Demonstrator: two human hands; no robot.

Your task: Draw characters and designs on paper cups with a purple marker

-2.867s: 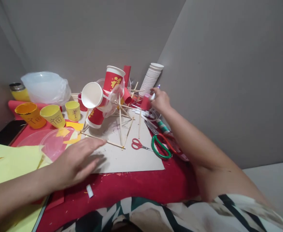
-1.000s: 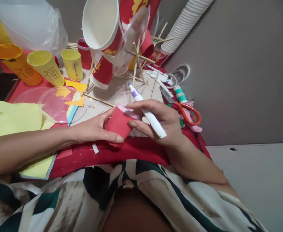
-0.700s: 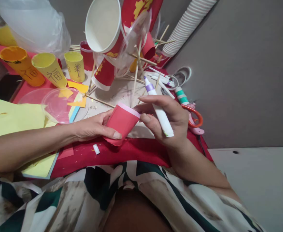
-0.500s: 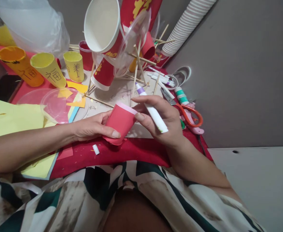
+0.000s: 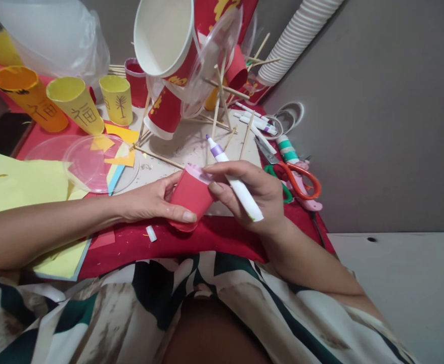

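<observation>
A small red paper cup with a pale rim is tilted just above the near edge of the table. My left hand is closed round its left side and base. My right hand pinches the cup's rim with thumb and forefinger, and the same hand carries a white glue pen with a purple collar, tip pointing up and away. Both hands sit over the red table cover, close to my body.
Behind the hands stands a structure of red paper cups, wooden sticks and a clear lid. Yellow and orange cups stand at the left, a clear plastic lid and yellow paper nearer. Scissors, pens and a white cup stack lie right.
My right hand fetched the red cup and the pen from the back right and brought them to the near edge. My left hand took hold of the cup. Lately the cup tipped slightly.
</observation>
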